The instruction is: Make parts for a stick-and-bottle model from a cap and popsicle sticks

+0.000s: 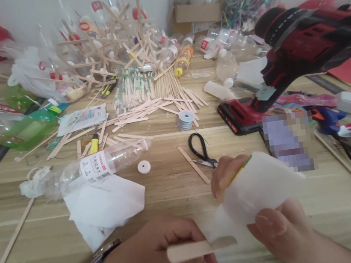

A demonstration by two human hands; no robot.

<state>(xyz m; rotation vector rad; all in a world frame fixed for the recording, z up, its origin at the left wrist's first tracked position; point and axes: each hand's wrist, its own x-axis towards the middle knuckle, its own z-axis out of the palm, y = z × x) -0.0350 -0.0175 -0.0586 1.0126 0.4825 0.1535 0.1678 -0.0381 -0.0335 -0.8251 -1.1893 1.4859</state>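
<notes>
Low in the head view, my left hand (158, 246), with a watch on its wrist, has its fingers closed around a flat wooden craft stick (186, 252). The stick's right end looks darker and wet. Just to the right, my right hand (279, 230) is wrapped around a white translucent plastic bottle (263, 184) with a yellow and green strip. The bottle is tilted, its narrower, blurred end pointing down towards the stick. I cannot tell whether they touch. Beyond the bottle lie black-handled scissors (201, 147), partly hidden by my right fingers, and a loose craft stick (193, 165).
A clear bottle (117, 158) lies on the left beside white paper (107, 205) and a white cap (144, 166). A red drill (299, 42) stands at the right. A spool (185, 120), piled sticks and several bottles fill the back.
</notes>
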